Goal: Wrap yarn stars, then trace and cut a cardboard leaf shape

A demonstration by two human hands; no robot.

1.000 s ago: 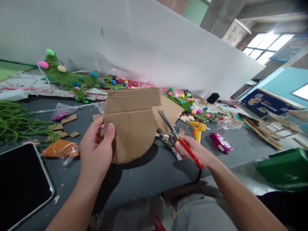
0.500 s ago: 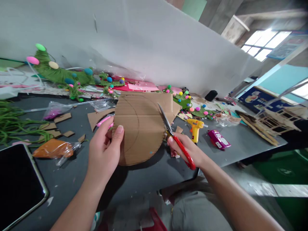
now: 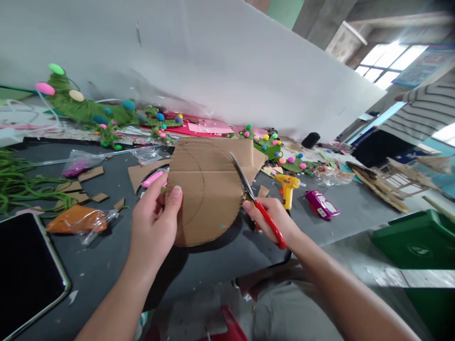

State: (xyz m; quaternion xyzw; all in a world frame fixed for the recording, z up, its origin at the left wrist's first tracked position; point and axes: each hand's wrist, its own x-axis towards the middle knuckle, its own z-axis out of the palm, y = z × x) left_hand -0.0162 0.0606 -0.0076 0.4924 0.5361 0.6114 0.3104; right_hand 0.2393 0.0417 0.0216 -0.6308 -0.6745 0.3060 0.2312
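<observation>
A piece of brown cardboard [image 3: 216,189] with a curved pencil line hangs over the dark table, its lower edge rounded. My left hand [image 3: 158,213] pinches its left edge, thumb on the front face. Closed around red-handled scissors [image 3: 269,220], my right hand [image 3: 273,218] is at the cardboard's right edge. One metal blade lies across the front of the cardboard, pointing up and left; the other blade is hidden behind it.
A phone [image 3: 30,274] and an orange packet [image 3: 78,219] lie left, near green cords [image 3: 24,184]. Right of the cardboard are a yellow glue gun [image 3: 287,189] and a purple packet [image 3: 322,205]. Green decorations [image 3: 92,111] line the back. A person in a striped top [image 3: 423,113] stands far right.
A person in a striped top has come into view at the far right. The view has shifted slightly; both hands, the cardboard and the scissors keep nearly the same arrangement.
</observation>
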